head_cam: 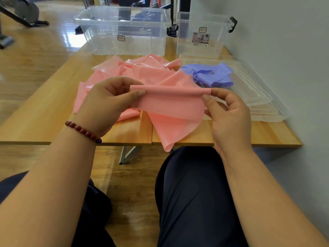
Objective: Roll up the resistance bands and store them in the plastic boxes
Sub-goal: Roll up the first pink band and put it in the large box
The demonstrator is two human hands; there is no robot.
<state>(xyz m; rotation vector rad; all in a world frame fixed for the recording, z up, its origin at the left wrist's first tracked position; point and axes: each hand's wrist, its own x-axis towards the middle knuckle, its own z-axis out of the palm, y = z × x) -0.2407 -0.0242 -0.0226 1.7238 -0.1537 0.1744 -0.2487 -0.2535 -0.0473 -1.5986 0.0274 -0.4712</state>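
Pink band (170,104) held by its folded end, ready to be rolled.
The fold runs left to right between left hand (110,100) and right hand (229,111), each pinched on one corner; the rest trails onto the worktop (44,125).

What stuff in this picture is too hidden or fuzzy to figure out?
- How many pink bands are heaped on the table, head view: they overlap and the left hand covers part.
- The small dark speck on the purple band: too small.
- The label on the smaller box: print too tiny.
- The lids beneath the purple band: clear and overlapping, so the count is unclear.
- The dark equipment top left: blurred and cut by the edge.
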